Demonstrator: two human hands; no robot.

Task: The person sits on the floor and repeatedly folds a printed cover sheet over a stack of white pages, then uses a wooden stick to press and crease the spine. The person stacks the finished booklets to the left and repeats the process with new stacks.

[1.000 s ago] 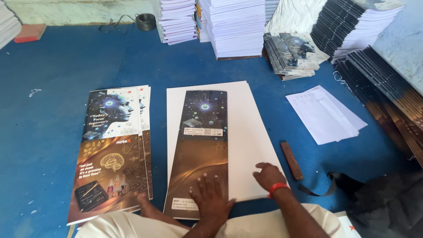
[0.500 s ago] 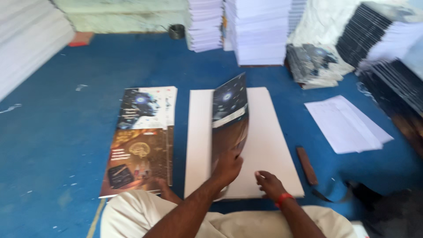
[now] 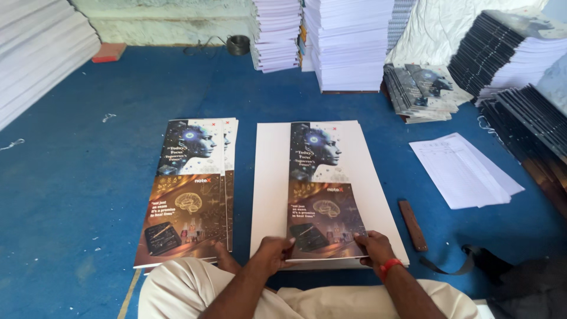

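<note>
Printed cover sheet (image 3: pixel 323 195), glossy and dark, gripped at its bottom edge by left hand (image 3: pixel 273 253) and right hand (image 3: pixel 373 247).

Bindery workshop: stacked paper piles (image 3: pixel 348 41)

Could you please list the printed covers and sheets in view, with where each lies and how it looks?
Cover sheet: on white board, held by both hands; tall, dark with white top.
Cover pile: left of it, same design.
Paper sheets: right, on blue floor; white, faintly printed.
Booklet stack: far right; dark covers.
</note>
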